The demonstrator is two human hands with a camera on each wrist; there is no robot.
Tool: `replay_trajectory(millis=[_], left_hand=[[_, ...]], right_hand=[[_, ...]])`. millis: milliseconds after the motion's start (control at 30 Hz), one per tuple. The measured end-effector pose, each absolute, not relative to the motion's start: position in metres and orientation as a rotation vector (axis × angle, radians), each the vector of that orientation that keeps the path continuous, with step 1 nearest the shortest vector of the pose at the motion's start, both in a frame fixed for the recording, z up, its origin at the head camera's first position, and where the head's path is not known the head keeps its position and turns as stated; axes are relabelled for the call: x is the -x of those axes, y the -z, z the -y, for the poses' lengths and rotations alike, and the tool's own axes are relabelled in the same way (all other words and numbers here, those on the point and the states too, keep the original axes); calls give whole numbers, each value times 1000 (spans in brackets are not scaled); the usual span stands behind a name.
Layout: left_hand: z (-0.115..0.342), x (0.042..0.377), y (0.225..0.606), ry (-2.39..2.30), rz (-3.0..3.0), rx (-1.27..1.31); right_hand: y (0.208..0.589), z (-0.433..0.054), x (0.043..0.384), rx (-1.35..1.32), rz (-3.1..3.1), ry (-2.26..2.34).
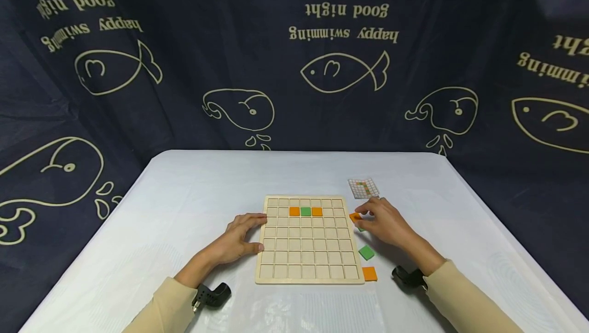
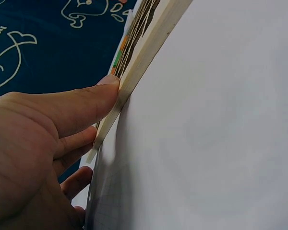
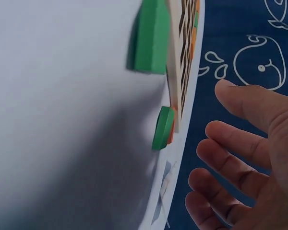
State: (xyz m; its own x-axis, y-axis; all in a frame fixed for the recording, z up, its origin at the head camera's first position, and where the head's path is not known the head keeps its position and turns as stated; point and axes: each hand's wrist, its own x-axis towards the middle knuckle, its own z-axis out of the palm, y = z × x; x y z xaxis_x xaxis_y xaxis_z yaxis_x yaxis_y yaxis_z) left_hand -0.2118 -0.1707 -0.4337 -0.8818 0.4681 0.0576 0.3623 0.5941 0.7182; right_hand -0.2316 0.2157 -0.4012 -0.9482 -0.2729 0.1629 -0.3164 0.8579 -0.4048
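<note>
A square wooden grid board [image 1: 294, 246] lies on the white table. An orange tile [image 1: 294, 212], a green tile [image 1: 306, 212] and another orange tile [image 1: 317, 212] sit side by side in its second row from the far edge. My left hand [image 1: 236, 241] touches the board's left edge, thumb and fingers spread along it. Just off the right edge, my right hand [image 1: 384, 220] hovers over a loose orange tile [image 1: 355, 217] and a partly covered green tile [image 3: 162, 128]. The right wrist view shows its thumb and fingers apart, with nothing between them.
Nearer along the board's right side lie another green tile [image 1: 366, 252] and an orange tile [image 1: 370, 273]. Beyond the right hand is a small pattern card [image 1: 363, 188] with coloured squares on a grid. A dark printed curtain [image 1: 294, 118] hangs behind the table.
</note>
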Motion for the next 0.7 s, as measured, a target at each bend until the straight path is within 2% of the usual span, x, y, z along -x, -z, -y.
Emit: replay_trajectory(millis=[700], left_hand=[[170,211,434,-1168,-2687,-693]], right_hand=[[413,-236,227,-484,2984,-647]])
